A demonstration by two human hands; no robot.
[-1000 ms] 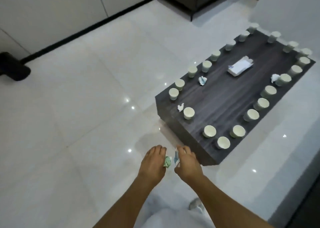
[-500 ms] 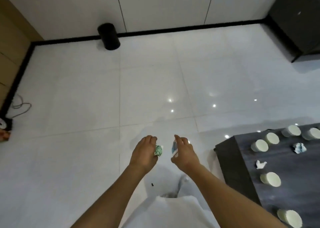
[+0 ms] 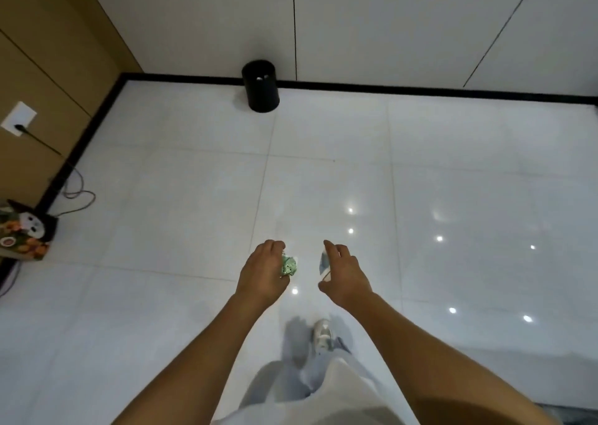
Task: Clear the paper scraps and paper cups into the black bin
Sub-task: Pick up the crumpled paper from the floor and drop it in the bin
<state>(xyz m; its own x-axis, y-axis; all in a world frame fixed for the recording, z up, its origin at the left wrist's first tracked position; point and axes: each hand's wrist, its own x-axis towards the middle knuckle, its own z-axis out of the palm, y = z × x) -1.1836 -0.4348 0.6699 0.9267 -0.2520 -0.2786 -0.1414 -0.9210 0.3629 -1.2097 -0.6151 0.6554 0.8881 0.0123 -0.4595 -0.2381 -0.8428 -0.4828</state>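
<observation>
With the black bin (image 3: 260, 85) far off at upper centre, the left hand (image 3: 262, 271) pinching a green scrap (image 3: 288, 265) and the right hand (image 3: 343, 271) loosely gripping a blue-white scrap (image 3: 324, 262) could drop them short.

A white wall plug (image 3: 17, 119) sits on the brown wall (image 3: 48, 52), a dark wire (image 3: 76, 193) curls on the shiny white floor (image 3: 161, 230), and a bright printed box (image 3: 22, 237) stands at the left edge.

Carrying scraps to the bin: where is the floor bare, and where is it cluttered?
Bare tiles run from the hands to the black bin and rightward along the baseboard. Clutter sits left: cable and printed bag by the wood wall.
</observation>
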